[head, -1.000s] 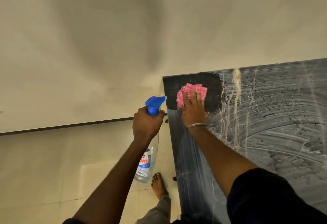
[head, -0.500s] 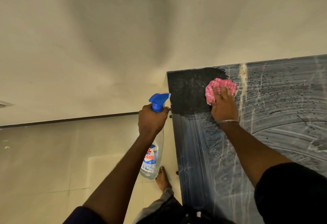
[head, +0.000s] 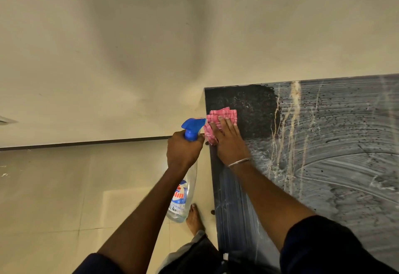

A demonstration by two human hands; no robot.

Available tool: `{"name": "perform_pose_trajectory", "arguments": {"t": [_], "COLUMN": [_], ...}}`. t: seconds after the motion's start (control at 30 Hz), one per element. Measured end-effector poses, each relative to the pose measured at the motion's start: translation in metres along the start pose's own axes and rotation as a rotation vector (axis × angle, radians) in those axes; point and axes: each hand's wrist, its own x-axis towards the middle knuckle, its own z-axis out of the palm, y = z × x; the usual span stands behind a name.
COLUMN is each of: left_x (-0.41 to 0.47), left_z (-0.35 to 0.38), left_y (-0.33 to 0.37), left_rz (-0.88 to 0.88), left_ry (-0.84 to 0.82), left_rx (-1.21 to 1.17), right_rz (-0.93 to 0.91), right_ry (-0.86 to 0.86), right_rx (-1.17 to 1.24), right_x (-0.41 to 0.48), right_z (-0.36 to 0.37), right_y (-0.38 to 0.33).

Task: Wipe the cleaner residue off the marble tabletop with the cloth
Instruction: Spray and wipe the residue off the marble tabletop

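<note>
My right hand [head: 231, 142] pressed flat, fingers straight, on the pink checked cloth [head: 222, 113] at the marble tabletop's [head: 254, 105] left edge, near its far corner. White cleaner residue [head: 345, 165] streaked the surface to the right. My left hand [head: 183, 150] gripped the spray bottle [head: 183, 196] by its neck, just off that edge.

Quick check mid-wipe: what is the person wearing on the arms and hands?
No gloves: the left hand and right hand are bare. A thin silver-coloured bangle circles the right wrist. The right sleeve and left sleeve are dark and short, leaving both forearms uncovered. No watch or rings show.
</note>
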Motion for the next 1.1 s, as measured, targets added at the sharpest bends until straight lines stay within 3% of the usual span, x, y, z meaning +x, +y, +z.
{"name": "perform_pose_trajectory", "arguments": {"t": [0.07, 0.23, 0.4, 0.63, 0.8, 1.1], "left_x": [-0.001, -0.007, -0.016, -0.025, -0.028, -0.037], "left_z": [0.001, 0.005, 0.005, 0.006, 0.009, 0.004], "left_y": [0.0, 0.0, -0.005, -0.014, -0.014, -0.017], "left_rz": [0.003, 0.024, 0.047, 0.078, 0.08, 0.085], "left_ry": [-0.013, -0.027, -0.028, -0.033, -0.064, -0.07], "left_rx": [-0.013, -0.029, -0.04, -0.024, -0.016, -0.011], "right_rz": [0.009, 0.294, 0.44, 0.085, -0.025, 0.401], "right_ry": [0.027, 0.119, 0.12, 0.014, -0.025, 0.088], "right_rx": [0.013, 0.011, -0.023, 0.023, 0.006, 0.036], "right_x": [-0.012, -0.044, -0.044, -0.032, -0.039, -0.081], "right_z": [-0.011, -0.026, -0.022, 0.006, -0.001, -0.031], "right_y": [0.026, 0.097, 0.069, -0.03, -0.006, 0.11]}}
